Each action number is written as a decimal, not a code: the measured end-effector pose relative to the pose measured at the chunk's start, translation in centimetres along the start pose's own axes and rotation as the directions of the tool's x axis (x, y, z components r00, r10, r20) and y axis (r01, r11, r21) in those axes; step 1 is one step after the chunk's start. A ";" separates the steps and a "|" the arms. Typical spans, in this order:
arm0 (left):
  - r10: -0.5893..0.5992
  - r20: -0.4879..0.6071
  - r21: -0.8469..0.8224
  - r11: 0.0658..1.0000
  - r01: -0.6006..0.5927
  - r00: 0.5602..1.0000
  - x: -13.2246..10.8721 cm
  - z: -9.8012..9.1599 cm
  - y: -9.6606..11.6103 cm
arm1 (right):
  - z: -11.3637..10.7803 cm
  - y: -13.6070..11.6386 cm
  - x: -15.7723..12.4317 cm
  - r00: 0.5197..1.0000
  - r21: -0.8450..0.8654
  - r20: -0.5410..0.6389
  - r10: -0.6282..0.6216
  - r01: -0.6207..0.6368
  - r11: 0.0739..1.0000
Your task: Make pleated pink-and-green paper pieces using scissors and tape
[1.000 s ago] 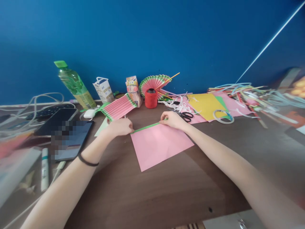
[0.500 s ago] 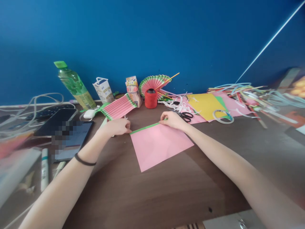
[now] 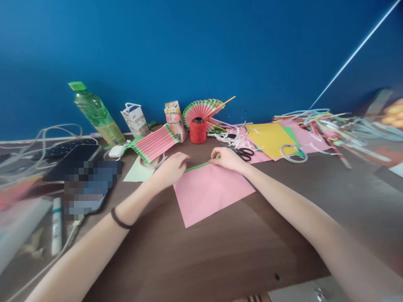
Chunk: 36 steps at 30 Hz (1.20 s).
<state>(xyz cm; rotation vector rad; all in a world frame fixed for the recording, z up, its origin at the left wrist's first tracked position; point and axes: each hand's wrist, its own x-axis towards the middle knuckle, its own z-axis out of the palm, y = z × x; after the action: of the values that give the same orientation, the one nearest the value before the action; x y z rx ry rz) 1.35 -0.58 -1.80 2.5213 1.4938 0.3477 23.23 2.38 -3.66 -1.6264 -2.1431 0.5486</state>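
A sheet of pink paper (image 3: 214, 193) lies on the desk, with a narrow green paper strip (image 3: 199, 167) along its far edge. My left hand (image 3: 171, 168) rests over the sheet's far left corner, fingers stretched toward the strip and grasping nothing visible. At the other end of that edge, my right hand (image 3: 227, 158) pinches the strip and paper between thumb and fingers. Black-handled scissors (image 3: 246, 154) lie just behind my right wrist. Beyond my left hand, a pleated pink and green paper (image 3: 155, 143) sits over a tape roll (image 3: 157, 162) and a pale green sheet (image 3: 134, 173).
At the back stand a green bottle (image 3: 97, 113), a milk carton (image 3: 135, 119), a small box (image 3: 176, 121), a red thread spool (image 3: 198, 131) and a pleated fan (image 3: 201, 110). Right are yellow paper (image 3: 267, 136) and another tape roll (image 3: 292, 154). Phones, cables and a marker (image 3: 57, 226) lie left.
My left hand has shifted right onto the paper's far left corner, uncovering the pale green sheet and tape roll behind it. My right hand keeps its pinch.
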 end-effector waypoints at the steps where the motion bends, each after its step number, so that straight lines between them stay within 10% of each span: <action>1: 0.011 -0.008 0.008 1.000 -0.011 1.000 -0.1 0.8 0.6 | 0.0 0.0 0.0 1.000 0.001 0.002 -0.001 0.001 1.000; 8: 0.074 0.129 0.181 0.979 -0.097 0.989 -1.2 4.5 2.2 | 0.1 -0.1 0.0 1.000 0.026 -0.006 0.000 0.001 1.000; 36: 0.087 0.151 0.205 0.972 -0.117 0.985 -1.3 4.2 2.4 | 0.3 0.1 0.2 1.000 -0.006 -0.011 0.015 -0.015 1.000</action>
<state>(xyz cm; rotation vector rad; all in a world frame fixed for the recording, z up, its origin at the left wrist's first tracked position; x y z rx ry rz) 4.01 -3.02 -5.27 2.7293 1.4191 0.0215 23.09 2.59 -3.91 -1.6458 -2.1287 0.5364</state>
